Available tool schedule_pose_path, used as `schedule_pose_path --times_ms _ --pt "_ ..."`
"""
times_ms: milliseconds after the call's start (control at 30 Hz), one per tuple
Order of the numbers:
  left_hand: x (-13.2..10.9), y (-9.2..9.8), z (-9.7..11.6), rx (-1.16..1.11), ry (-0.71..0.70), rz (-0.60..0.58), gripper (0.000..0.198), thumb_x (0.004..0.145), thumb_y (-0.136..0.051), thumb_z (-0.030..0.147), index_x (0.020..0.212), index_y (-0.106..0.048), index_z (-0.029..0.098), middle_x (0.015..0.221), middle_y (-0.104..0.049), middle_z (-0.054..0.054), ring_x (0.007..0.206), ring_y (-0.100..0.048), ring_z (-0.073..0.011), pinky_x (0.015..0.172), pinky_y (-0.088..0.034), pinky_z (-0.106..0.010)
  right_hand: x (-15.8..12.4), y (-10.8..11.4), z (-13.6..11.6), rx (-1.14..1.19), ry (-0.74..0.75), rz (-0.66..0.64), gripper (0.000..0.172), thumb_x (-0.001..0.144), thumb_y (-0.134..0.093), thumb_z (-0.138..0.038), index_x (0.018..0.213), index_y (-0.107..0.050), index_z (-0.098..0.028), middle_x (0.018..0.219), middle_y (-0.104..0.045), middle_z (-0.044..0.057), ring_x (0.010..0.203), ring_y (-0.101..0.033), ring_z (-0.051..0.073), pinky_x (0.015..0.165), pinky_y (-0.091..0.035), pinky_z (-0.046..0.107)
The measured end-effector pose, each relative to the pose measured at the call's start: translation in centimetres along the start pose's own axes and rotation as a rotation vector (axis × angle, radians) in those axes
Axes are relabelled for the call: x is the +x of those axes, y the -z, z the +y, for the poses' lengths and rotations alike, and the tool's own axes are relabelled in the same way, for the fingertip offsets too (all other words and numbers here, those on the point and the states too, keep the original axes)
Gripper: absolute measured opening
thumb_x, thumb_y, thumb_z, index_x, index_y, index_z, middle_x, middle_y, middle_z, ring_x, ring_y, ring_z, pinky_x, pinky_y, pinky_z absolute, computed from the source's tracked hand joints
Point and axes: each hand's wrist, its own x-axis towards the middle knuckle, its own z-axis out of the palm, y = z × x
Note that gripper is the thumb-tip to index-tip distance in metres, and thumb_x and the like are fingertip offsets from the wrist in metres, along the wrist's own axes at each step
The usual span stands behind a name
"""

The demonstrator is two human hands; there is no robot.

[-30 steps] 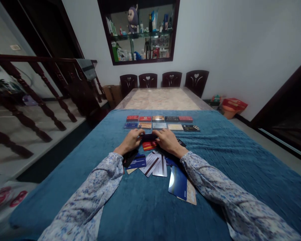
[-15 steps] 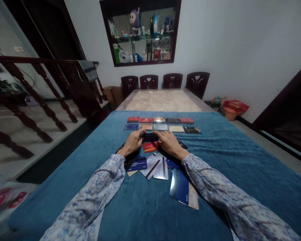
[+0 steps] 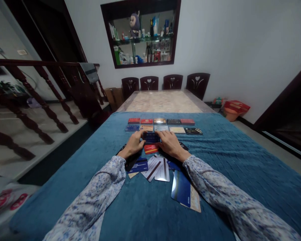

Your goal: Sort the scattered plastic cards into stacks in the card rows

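Observation:
My left hand (image 3: 134, 144) and my right hand (image 3: 170, 142) grip a dark blue card (image 3: 151, 137) by its two short ends, fingers closed on its edges. Whether it is one card or a thin stack I cannot tell. Just below it lies a red card (image 3: 151, 149). Nearer to me spreads a loose pile with a blue card (image 3: 139, 165) and white striped cards (image 3: 162, 170). Beside my right forearm, another blue card (image 3: 180, 187) overlaps a beige card (image 3: 195, 201). Black cards lie partly hidden under both hands.
Beyond my hands are two rows of card stacks, with red cards (image 3: 134, 121) at the back left and a black card (image 3: 193, 131) at the front right. A blue cloth (image 3: 140, 211) covers the near table; its far end is bare marble-like top (image 3: 165, 101), with several chairs (image 3: 198, 83) behind.
The dark blue card has tilted up, so more of its face shows between my hands. Both hands stay in nearly the same place; the view has shifted slightly.

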Motion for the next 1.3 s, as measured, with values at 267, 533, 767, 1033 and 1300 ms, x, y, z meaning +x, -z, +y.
schedule_pose_path --times_ms 267,533,767,1033,1300 --pt "0.0 0.6 1.1 0.185 -0.067 -0.051 0.053 0.078 -0.068 0.010 0.129 -0.056 0.016 0.125 -0.064 -0.013 0.117 -0.056 -0.0308 0.104 -0.048 -0.048 0.1 0.3 0.2 -0.011 0.014 0.056 0.052 0.090 -0.067 -0.029 0.139 -0.058 -0.014 0.136 -0.061 0.019 0.121 -0.050 0.032 0.093 -0.041 0.040" --pt "-0.2 1.2 1.8 0.346 -0.076 -0.101 0.056 0.081 -0.068 0.013 0.135 -0.052 0.016 0.138 -0.058 -0.016 0.128 -0.051 -0.0329 0.104 -0.046 -0.049 0.1 0.2 0.4 -0.016 0.049 0.069 0.052 0.088 -0.068 -0.026 0.137 -0.058 -0.014 0.133 -0.062 0.018 0.120 -0.050 0.031 0.092 -0.043 0.040" --pt "0.0 3.0 2.2 0.465 -0.101 -0.177 0.056 0.084 -0.067 0.016 0.138 -0.053 0.017 0.138 -0.060 -0.017 0.129 -0.050 -0.0331 0.103 -0.045 -0.049 1.2 1.3 -0.1 -0.016 0.081 0.012 0.049 0.088 -0.071 -0.029 0.133 -0.060 -0.015 0.129 -0.063 0.017 0.118 -0.050 0.032 0.089 -0.045 0.040" --pt "0.0 5.1 0.4 0.530 -0.079 -0.234 0.054 0.083 -0.064 0.012 0.136 -0.056 0.017 0.140 -0.059 -0.018 0.130 -0.050 -0.0331 0.102 -0.044 -0.050 4.0 1.6 -1.6 -0.014 0.124 -0.083 0.042 0.089 -0.071 -0.033 0.126 -0.063 -0.014 0.129 -0.063 0.017 0.120 -0.049 0.031 0.090 -0.046 0.040" --pt "0.7 6.5 -3.0 0.512 -0.050 -0.220 0.058 0.079 -0.063 0.006 0.135 -0.057 0.020 0.138 -0.059 -0.016 0.127 -0.052 -0.0340 0.101 -0.045 -0.051 7.8 0.6 -2.9 -0.014 0.132 -0.156 0.048 0.090 -0.069 -0.040 0.131 -0.062 -0.018 0.133 -0.060 0.018 0.125 -0.048 0.032 0.090 -0.048 0.041"
